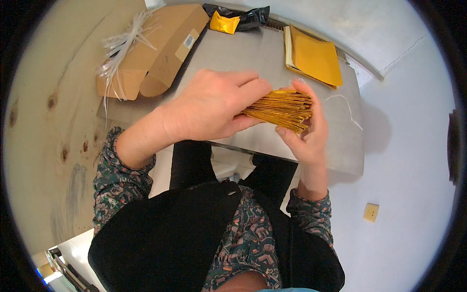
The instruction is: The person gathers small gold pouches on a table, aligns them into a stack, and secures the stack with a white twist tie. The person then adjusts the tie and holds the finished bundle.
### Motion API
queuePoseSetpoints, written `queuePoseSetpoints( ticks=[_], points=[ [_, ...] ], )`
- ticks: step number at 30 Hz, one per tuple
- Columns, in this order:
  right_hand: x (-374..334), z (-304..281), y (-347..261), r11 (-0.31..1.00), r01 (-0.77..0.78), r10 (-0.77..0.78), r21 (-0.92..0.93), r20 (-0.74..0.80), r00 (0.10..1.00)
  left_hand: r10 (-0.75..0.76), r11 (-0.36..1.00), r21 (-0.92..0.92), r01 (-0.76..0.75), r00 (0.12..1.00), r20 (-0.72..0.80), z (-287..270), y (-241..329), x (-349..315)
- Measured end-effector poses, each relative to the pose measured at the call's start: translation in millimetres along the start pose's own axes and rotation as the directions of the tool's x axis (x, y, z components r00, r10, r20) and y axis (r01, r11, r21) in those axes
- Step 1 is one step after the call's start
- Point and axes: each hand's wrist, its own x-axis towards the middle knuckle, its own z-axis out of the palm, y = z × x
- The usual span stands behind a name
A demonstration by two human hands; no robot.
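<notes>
Above the desk [214, 53], by its near edge, the left hand [214, 104] pinched one end of a gold stack [284, 109]; the right hand [316, 136] curled around the other. Its long side ran left to right, fanned wide rightward. Yellow packets [316, 56] lay by the far right corner.

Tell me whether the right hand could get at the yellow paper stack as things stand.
Probably yes: the yellow paper stack lies just beyond the right hand with nothing seen between, though that hand is occupied with the bundle of thin gold sheets.
</notes>
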Motion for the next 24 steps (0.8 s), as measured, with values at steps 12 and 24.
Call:
queuePoseSetpoints(
  ticks=[12, 24],
  points=[
    [3, 42, 21, 0.978, 0.091, -0.014, 0.19, -0.376, 0.927, -0.463, 0.519, -0.848, -0.105, 0.8, -0.382, 81, -2, 6],
    [1, 39, 16, 0.952, 0.173, -0.057, 0.252, -0.409, 0.911, -0.238, 0.804, -0.59, -0.069, 0.872, -0.427, 74, 4, 7]
  ],
)
